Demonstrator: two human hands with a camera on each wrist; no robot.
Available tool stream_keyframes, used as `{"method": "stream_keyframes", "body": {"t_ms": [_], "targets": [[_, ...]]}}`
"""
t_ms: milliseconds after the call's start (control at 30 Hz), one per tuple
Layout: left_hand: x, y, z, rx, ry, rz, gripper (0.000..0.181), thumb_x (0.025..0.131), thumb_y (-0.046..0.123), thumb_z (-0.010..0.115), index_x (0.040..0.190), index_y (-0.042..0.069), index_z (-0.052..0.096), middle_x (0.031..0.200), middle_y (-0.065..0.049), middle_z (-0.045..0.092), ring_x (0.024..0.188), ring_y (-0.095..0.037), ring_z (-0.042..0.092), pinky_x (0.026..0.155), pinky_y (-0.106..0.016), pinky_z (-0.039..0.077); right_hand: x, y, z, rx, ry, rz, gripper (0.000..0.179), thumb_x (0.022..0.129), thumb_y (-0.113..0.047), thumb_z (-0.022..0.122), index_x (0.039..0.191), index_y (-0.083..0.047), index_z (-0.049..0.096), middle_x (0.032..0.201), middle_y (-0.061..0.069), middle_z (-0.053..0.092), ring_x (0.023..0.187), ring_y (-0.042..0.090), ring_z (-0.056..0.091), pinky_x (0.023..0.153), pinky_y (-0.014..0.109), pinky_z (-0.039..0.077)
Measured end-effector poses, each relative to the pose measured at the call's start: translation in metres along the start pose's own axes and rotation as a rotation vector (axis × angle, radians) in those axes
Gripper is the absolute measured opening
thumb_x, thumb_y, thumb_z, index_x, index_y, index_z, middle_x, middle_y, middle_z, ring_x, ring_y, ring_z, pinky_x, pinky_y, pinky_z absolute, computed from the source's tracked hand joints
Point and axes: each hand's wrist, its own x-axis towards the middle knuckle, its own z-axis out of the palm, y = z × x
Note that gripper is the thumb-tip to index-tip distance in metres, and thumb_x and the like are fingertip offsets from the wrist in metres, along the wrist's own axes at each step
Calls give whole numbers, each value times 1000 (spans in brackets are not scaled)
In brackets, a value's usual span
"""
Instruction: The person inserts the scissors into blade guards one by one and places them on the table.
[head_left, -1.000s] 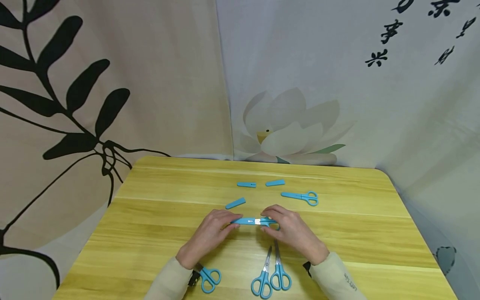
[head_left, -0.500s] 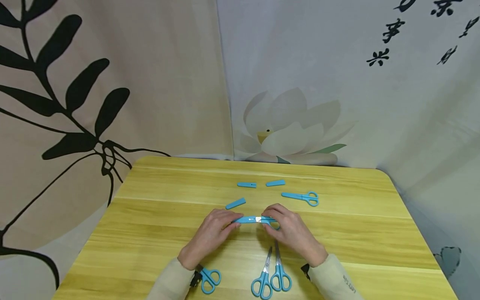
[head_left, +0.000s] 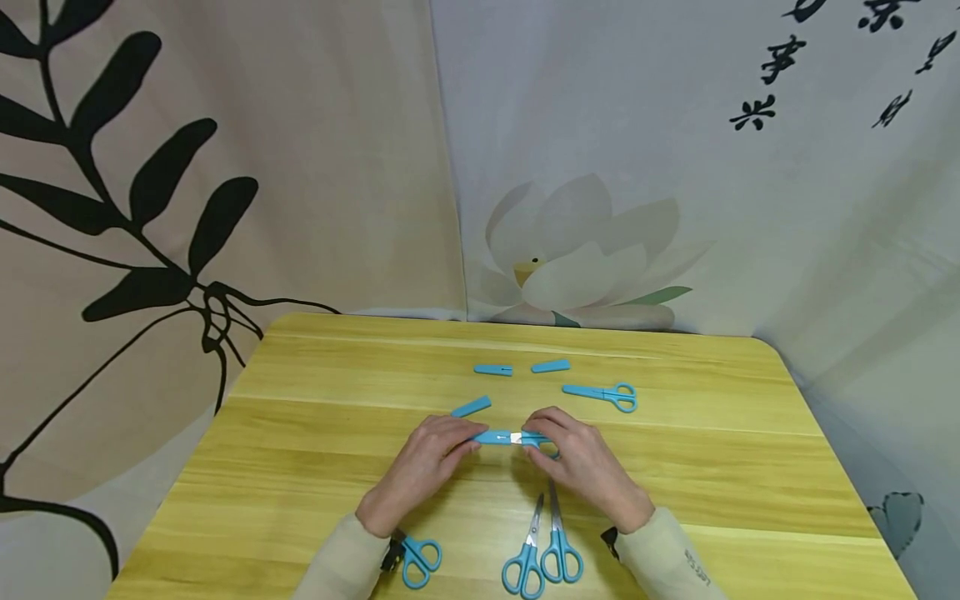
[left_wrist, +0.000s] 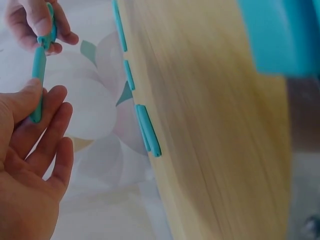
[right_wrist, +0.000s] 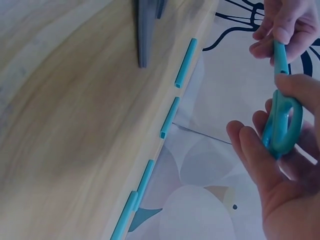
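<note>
Above the table my left hand (head_left: pixel 423 467) pinches the tip end of a blue blade cover (head_left: pixel 493 437) between thumb and fingers. My right hand (head_left: pixel 588 462) holds the blue handles of a pair of scissors (head_left: pixel 516 437). The blades sit inside the cover, with a short strip of bare metal between cover and handles. In the right wrist view the handle loops (right_wrist: pixel 294 127) rest between thumb and fingers. The left wrist view shows the cover (left_wrist: pixel 38 67) between thumb and fingertips, the other fingers spread apart.
Three loose blue covers, left (head_left: pixel 471 407), middle (head_left: pixel 493 369) and right (head_left: pixel 551 366), lie beyond the hands. Covered scissors (head_left: pixel 600 393) lie at back right. Uncovered scissors (head_left: pixel 525 571) and another pair (head_left: pixel 561 562) lie in front. More scissors (head_left: pixel 420 560) lie beside the left wrist.
Both hands, with the scissors and cover, have shifted very slightly away from the body. The holds stay the same, and the strip of bare metal looks about as long as before.
</note>
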Motion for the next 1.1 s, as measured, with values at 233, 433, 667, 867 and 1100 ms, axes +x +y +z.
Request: {"method": "stream_keyframes", "body": {"t_ms": [233, 433, 667, 867, 1100], "targets": [[1, 0, 0, -10, 7, 0, 24, 93, 8, 77, 117, 8, 78, 111, 1, 78, 101, -17, 72, 90, -40, 57, 1, -2, 0, -1, -1, 15, 23, 86, -13, 86, 105, -9, 74, 112, 2, 69, 92, 15, 72, 74, 32, 61], [1, 0, 0, 7, 21, 15, 25, 92, 9, 78, 117, 8, 78, 110, 0, 78, 100, -17, 72, 89, -40, 57, 2, -4, -1, -1, 1, 15, 23, 86, -12, 87, 104, -9, 74, 111, 1, 69, 92, 15, 72, 74, 32, 62], [1, 2, 0, 19, 21, 2, 28, 90, 10, 81, 117, 8, 78, 109, -2, 78, 99, -20, 72, 89, -42, 57, 4, -5, -1, -4, 2, 15, 22, 85, -12, 87, 104, -9, 74, 110, 1, 69, 92, 15, 71, 74, 32, 62], [2, 3, -2, 18, 21, 8, 26, 89, 13, 83, 114, 8, 79, 108, -2, 78, 99, -20, 73, 92, -43, 57, 4, -5, -1, 9, 5, 6, 22, 86, -13, 87, 103, -9, 74, 110, 1, 69, 92, 14, 71, 74, 31, 61], [3, 2, -3, 28, 33, 25, 26, 86, 12, 86, 110, 8, 80, 103, -1, 79, 96, -19, 73, 91, -44, 57, 5, -5, -3, 10, 1, -7, 22, 87, -15, 86, 104, -10, 74, 110, 0, 69, 93, 14, 71, 75, 30, 61]]}}
